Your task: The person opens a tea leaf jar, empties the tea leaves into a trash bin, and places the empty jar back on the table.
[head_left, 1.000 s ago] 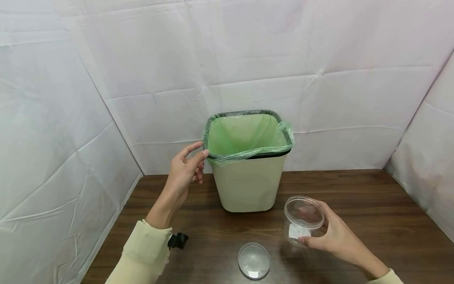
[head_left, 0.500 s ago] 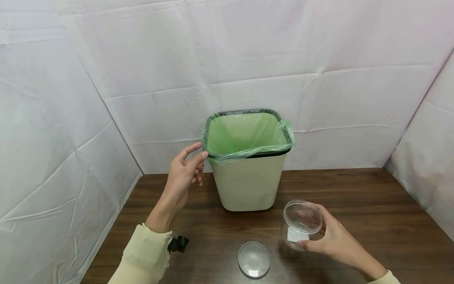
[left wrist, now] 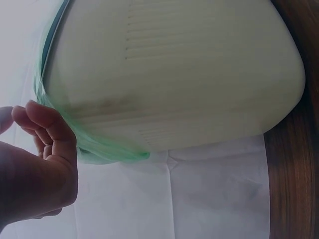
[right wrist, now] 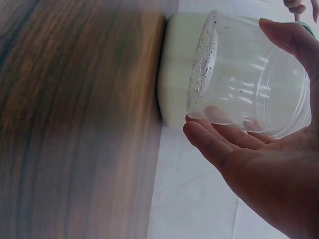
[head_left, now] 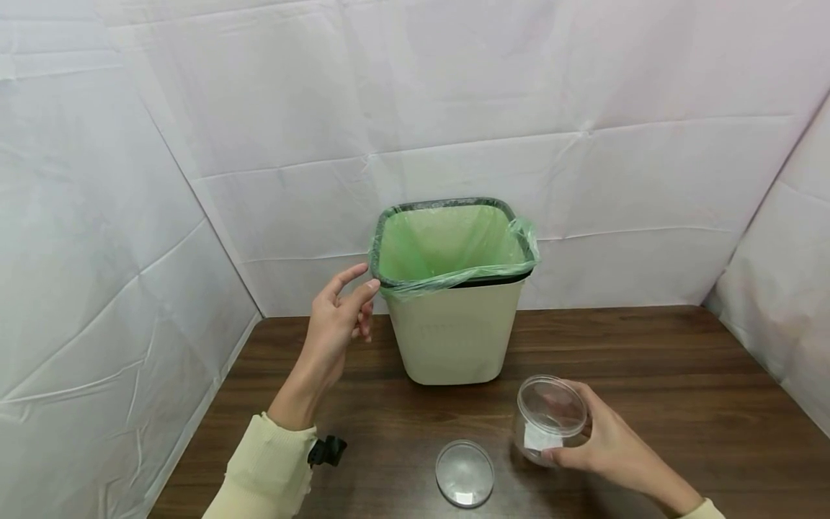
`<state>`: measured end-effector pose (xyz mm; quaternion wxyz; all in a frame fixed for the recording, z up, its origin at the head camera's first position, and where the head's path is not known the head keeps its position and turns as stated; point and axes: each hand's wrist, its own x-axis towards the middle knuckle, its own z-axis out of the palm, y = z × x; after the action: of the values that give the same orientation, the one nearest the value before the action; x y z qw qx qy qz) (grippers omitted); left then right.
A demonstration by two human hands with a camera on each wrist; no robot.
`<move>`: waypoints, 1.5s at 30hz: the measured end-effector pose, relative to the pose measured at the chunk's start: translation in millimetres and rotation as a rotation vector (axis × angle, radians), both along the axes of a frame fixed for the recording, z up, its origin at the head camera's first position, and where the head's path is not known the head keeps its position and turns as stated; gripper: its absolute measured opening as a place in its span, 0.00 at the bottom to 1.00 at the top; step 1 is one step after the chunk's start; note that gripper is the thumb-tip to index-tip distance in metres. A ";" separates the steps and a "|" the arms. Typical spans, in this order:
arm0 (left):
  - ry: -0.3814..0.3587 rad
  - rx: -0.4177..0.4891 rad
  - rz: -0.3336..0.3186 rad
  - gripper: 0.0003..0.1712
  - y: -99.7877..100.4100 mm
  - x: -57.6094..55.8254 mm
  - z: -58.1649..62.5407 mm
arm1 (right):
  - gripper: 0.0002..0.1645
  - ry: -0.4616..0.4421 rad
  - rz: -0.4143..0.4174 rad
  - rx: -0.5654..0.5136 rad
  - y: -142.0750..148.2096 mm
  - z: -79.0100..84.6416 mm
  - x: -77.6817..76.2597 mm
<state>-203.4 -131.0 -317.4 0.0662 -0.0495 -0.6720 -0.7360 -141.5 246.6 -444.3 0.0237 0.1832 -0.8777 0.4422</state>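
My right hand (head_left: 606,440) grips a clear plastic jar (head_left: 534,425) round its side, thumb in front and fingers behind. Held above the table, the jar (right wrist: 234,74) shows small dark specks at its bottom in the right wrist view. A pale bin (head_left: 457,339) stands further back, lined with a green plastic bag (head_left: 447,238) folded over its dark rim. Beside the rim's left corner is my left hand (head_left: 337,317), index finger and thumb extended, other fingers loosely bent. Whether its fingertips touch the bag cannot be told. A round clear lid (head_left: 464,473) lies on the table.
Everything rests on a dark wooden table (head_left: 648,353). White cloth (head_left: 311,202) hangs right behind the bin and along both sides. The lid lies between the two forearms, in front of the bin. A small black object (head_left: 327,450) is at the left cuff.
My right hand has lowered the jar slightly toward the table and the front. The left hand stays near the bin's rim almost unmoved. Bin and lid keep their places.
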 end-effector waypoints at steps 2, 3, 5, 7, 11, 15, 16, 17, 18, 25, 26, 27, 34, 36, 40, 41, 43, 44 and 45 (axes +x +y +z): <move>-0.001 -0.002 0.000 0.28 0.3 0.8 -0.6 | 0.54 -0.006 0.002 -0.001 0.4 -2.3 0.4; -0.001 -0.002 0.000 0.28 0.7 1.6 -0.7 | 0.54 -0.010 0.003 0.000 0.6 -3.5 0.6; 0.000 -0.002 -0.002 0.28 1.2 2.4 -1.5 | 0.53 -0.021 0.005 0.000 1.1 -6.0 1.0; 0.002 0.000 -0.003 0.27 2.0 3.4 -2.2 | 0.54 -0.021 0.006 0.007 1.9 -8.0 1.0; 0.007 0.009 -0.007 0.27 3.7 4.6 -4.1 | 0.54 -0.024 0.005 0.013 4.1 -10.6 0.6; 0.015 0.017 -0.013 0.27 5.4 5.4 -5.5 | 0.55 -0.017 -0.016 0.036 5.4 -13.0 0.5; 0.018 0.019 -0.013 0.27 5.8 5.6 -5.7 | 0.55 -0.014 -0.019 0.039 5.4 -13.6 0.5; 0.023 0.018 -0.013 0.27 6.1 5.8 -6.1 | 0.55 -0.011 -0.023 0.041 5.4 -14.1 0.7; 0.027 0.017 -0.013 0.28 6.1 5.9 -6.6 | 0.55 -0.015 -0.028 0.040 5.2 -14.6 0.9; 0.063 0.021 -0.003 0.28 7.2 9.0 -10.6 | 0.56 0.006 -0.042 0.063 4.5 -18.6 1.9; 0.067 0.023 -0.002 0.28 7.4 9.4 -11.1 | 0.56 0.007 -0.047 0.076 4.2 -19.3 2.4; 0.070 0.025 -0.001 0.28 7.4 9.9 -11.7 | 0.57 0.001 -0.057 0.088 3.8 -20.0 2.9; 0.093 0.037 0.023 0.27 6.2 13.0 -14.4 | 0.60 -0.051 -0.046 0.106 4.4 -24.3 3.9; 0.098 0.035 0.028 0.27 6.1 13.6 -15.0 | 0.60 -0.059 -0.046 0.104 4.6 -25.6 4.1; 0.108 0.033 0.028 0.27 7.7 14.5 -16.0 | 0.61 -0.063 -0.043 0.099 4.8 -28.2 5.1; 0.109 0.034 0.029 0.27 8.1 15.1 -16.2 | 0.61 -0.062 -0.042 0.098 4.5 -29.0 5.4; 0.114 0.033 0.027 0.26 9.0 15.7 -16.7 | 0.61 -0.053 -0.037 0.098 4.0 -30.9 6.3; 0.117 0.032 0.026 0.26 9.3 15.9 -17.0 | 0.61 -0.052 -0.038 0.101 3.8 -31.6 6.7; 0.121 0.031 0.026 0.26 9.7 16.0 -17.3 | 0.61 -0.051 -0.039 0.104 3.5 -32.4 7.2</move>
<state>-187.4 -121.2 -334.7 0.1170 -0.0844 -0.6558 -0.7410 -134.3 250.1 -476.7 0.0005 0.1558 -0.9033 0.3998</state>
